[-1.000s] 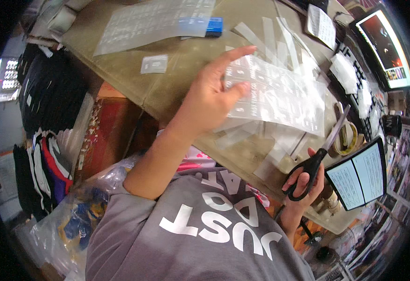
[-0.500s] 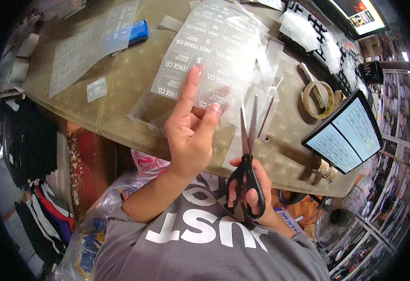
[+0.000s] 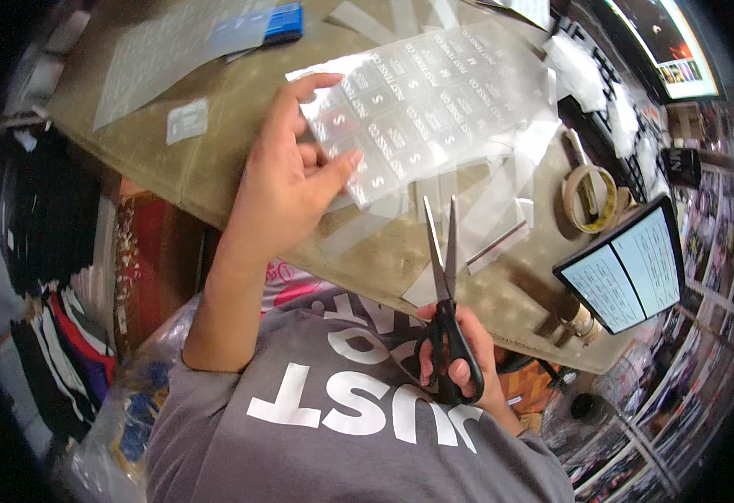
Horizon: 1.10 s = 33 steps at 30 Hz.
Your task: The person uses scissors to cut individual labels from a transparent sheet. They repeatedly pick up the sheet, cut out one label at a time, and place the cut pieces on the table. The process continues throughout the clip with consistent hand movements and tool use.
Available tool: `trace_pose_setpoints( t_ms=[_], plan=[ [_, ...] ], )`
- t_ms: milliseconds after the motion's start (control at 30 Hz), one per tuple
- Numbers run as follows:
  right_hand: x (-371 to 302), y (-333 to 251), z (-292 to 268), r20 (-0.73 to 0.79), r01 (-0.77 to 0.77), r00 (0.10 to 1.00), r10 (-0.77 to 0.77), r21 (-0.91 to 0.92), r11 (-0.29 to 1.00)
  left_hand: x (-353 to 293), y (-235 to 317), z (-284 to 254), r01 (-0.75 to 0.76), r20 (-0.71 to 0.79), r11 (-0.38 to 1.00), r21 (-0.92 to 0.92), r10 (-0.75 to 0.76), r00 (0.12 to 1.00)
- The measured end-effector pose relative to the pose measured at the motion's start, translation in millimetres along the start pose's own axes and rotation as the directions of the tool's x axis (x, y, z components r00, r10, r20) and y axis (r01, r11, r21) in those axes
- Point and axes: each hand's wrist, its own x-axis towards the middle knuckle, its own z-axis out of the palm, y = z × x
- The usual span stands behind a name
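A clear plastic sheet (image 3: 425, 109) with rows of white printed labels is pinched at its near left edge by my left hand (image 3: 281, 184), thumb on one side and fingers on the other. The sheet hangs tilted above the table. Lower right, my right hand (image 3: 476, 348) has its fingers through the handles of black-handled scissors (image 3: 446, 308). The blades point away from me and stand slightly apart, close to the sheet's near edge but with nothing seen between them.
On the table (image 3: 216, 159) lie another printed sheet (image 3: 178, 50), a blue box (image 3: 283, 23), a small cut label (image 3: 187, 121), clear strips and a tape roll (image 3: 589, 199). To the right stands a tablet (image 3: 627, 264), with a keyboard (image 3: 614, 109) and monitor (image 3: 664, 42) behind.
My left hand has moved left and turned, swinging the sheet's far end to the right. The head view has shifted a little. The scissors stay in my right hand, blades still apart.
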Motion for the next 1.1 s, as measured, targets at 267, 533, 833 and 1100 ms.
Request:
trace_pose_setpoints(
  t_ms=[267, 533, 833, 1100],
  plan=[
    [21.6, 4.2, 13.8, 0.099, 0.052, 0.994, -0.047, -0.051, 0.997, 8.1, -0.5, -31.4, 0.045, 0.116, 0.986, 0.16, -0.064, 0.991],
    [35.5, 2.1, 27.7, 0.099, 0.047, 0.994, -0.045, -0.018, 0.999, -2.6, 3.2, -20.6, 0.168, 0.219, 0.986, 0.011, -0.166, 0.961],
    [45.6, -3.6, 29.7, 0.089, 0.061, 0.994, -0.057, -0.044, 0.997, -8.0, 1.0, -26.0, 0.178, 0.286, 0.984, -0.021, -0.165, 0.944],
    [46.9, -1.0, 33.0, 0.056, 0.112, 0.993, -0.106, -0.126, 0.986, -9.3, 10.2, -27.4, 0.205, 0.317, 0.978, 0.03, -0.204, 0.926]
  ],
)
